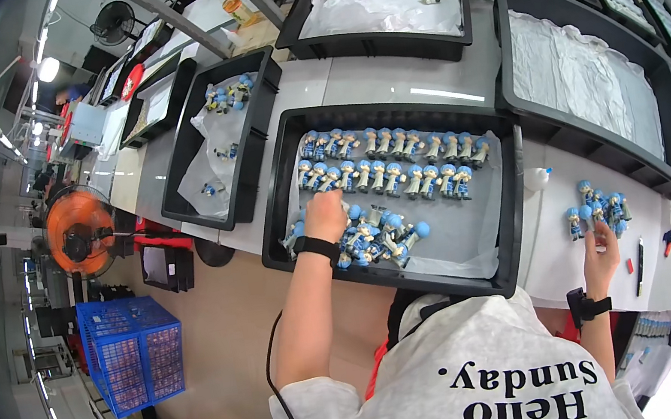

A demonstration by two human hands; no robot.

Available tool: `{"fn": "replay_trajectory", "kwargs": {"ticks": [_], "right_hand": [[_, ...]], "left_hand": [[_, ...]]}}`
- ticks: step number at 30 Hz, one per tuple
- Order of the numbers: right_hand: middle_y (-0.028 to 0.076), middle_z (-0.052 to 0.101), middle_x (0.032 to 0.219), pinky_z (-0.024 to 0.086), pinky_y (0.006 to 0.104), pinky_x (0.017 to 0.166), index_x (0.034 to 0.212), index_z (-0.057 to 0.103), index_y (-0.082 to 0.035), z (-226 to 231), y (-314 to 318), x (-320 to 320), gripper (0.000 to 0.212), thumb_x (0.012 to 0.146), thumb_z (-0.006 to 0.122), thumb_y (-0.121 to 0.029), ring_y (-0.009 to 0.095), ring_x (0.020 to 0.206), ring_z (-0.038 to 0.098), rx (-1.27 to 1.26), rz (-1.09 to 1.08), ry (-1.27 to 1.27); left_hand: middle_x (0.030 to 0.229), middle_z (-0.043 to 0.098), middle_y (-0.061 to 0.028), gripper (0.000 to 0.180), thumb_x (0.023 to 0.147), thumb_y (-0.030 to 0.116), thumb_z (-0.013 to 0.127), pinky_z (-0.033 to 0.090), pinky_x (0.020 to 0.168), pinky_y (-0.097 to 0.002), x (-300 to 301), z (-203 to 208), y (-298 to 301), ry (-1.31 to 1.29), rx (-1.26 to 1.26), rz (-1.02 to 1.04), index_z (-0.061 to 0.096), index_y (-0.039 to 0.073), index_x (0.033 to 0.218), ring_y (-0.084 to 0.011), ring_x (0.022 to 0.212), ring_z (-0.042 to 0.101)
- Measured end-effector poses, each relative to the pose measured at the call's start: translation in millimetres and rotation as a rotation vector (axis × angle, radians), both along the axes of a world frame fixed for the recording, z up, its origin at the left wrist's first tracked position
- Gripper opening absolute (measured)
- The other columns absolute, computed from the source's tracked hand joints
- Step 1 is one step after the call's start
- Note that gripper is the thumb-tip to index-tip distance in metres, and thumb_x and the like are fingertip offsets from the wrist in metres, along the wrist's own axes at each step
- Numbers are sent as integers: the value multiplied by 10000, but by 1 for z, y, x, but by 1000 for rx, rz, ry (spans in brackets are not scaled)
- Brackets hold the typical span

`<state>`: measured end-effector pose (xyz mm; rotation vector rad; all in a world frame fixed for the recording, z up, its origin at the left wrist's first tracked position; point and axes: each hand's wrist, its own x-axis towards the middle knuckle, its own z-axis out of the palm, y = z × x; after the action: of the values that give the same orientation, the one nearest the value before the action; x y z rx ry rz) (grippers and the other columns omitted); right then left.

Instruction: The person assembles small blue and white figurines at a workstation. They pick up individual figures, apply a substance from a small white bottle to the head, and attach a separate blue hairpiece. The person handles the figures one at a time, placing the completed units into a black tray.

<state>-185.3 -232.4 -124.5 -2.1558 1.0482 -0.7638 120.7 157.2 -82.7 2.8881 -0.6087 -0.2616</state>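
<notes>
Many figures (390, 222) lie heaped just right of the fingers of the left hand (325, 218), the nearer hand, their long axes mixed. Another cluster (615, 207) sits just beyond the fingertips of the right hand (602, 261). Whether either hand grips one, I cannot tell.
</notes>
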Motion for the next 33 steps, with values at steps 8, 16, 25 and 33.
{"fn": "replay_trajectory", "kwargs": {"ticks": [8,16,25,33], "right_hand": [[40,615,934,452,185,604,1055,593,3,55,40,23,213,844,589,-19,58,781,550,467,144,-341],[114,554,1078,496,269,799,1282,404,0,103,124,101,534,805,643,-10,162,967,563,1056,580,-473],[101,559,1069,490,290,819,1281,404,0,98,105,89,512,815,616,17,164,980,556,1068,565,-503],[102,565,1075,481,303,836,1285,408,-5,93,108,88,514,813,611,23,174,1002,543,1004,650,-487]], "left_hand": [[722,665,-127,212,745,52,636,496,596,-272,-40,67,-15,128,-605,289,661,-29,940,-181,628,642],[846,657,-110,227,818,24,641,527,670,-223,-128,65,-135,629,-1158,243,602,-99,1006,-136,725,647],[931,623,-122,279,799,28,657,530,716,-243,-131,63,-150,632,-1155,-53,591,-91,1043,-142,821,635],[923,618,-106,235,821,36,636,515,716,-230,-117,59,-144,633,-873,-192,609,-59,1034,-144,815,635]]}}
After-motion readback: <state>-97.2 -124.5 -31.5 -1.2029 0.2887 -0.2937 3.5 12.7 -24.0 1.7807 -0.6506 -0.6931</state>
